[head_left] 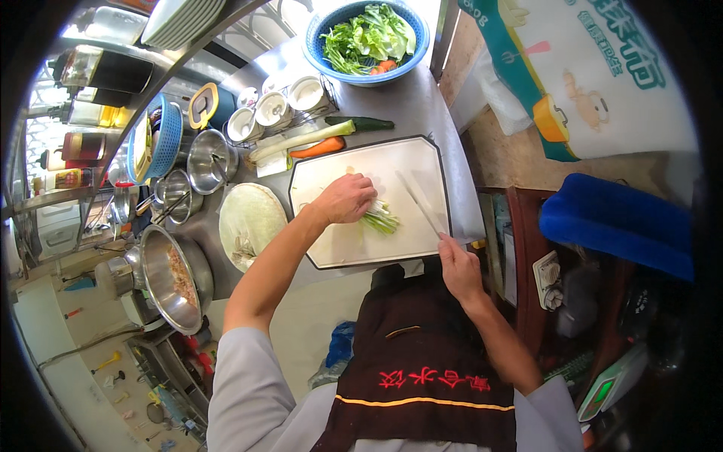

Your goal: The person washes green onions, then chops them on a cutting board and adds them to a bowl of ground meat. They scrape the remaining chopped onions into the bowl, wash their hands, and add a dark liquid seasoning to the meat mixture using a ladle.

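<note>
A cream cutting board (333,248) with a dark rim lies on the steel counter in front of me. Over its middle, my left hand (347,199) grips a bunch of green onions (382,217), whose cut green ends stick out toward the right. My fingers cover the rest of the bunch. My right hand (460,266), at the board's right edge, holds the handle of a kitchen knife (419,200). Its blade slants up and left over the board, apart from the onions. Small scraps dot the board's left side.
Behind the board lie a carrot (317,148), a leek (305,141) and a cucumber (361,124). Beyond are seasoning jars (273,109) and a blue basket (310,42) of greens. Leftward sit a round pale green board (252,217) and a steel bowl (152,282) of minced filling.
</note>
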`<state>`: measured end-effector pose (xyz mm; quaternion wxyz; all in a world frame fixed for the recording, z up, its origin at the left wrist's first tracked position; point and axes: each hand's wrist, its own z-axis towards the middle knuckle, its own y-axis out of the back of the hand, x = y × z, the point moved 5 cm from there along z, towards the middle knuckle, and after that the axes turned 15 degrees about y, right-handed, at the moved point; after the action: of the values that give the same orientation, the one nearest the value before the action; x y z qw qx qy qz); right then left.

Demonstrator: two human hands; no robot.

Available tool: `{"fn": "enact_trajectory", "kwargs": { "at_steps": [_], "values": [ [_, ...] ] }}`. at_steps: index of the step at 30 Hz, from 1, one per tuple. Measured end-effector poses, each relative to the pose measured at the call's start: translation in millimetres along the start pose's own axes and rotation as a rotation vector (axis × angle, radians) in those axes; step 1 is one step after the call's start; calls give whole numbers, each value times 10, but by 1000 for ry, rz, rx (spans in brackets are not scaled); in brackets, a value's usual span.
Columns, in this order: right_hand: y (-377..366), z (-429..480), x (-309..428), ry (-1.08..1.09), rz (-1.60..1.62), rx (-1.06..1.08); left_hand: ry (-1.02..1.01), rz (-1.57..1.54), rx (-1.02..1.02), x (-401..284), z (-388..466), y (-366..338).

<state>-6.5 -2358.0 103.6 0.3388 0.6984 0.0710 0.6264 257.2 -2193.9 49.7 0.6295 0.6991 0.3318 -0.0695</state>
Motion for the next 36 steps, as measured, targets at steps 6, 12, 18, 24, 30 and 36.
{"fn": "enact_trajectory", "kwargs": {
  "at_steps": [6, 12, 18, 24, 30, 36],
  "values": [
    [-23, 23, 169, 279, -310, 154, 228, -312, -180, 211, -256, 285],
    [-346, 82, 444, 462, -485, 299, 68, -410, 127, -113, -416, 306],
    [-892, -203, 930, 332, -475, 229, 32, -431, 80, -129, -225, 329],
    [-993, -1276, 886, -324, -73, -284, -306, 234, 86, 281, -43, 224],
    [-1210, -1716, 539, -741, 128, -598, -274, 166, 9, 65, -148, -109],
    [-1323, -1203, 413, -672, 112, -587, -96, 47, -285, -39, -312, -314]
  ]
}}
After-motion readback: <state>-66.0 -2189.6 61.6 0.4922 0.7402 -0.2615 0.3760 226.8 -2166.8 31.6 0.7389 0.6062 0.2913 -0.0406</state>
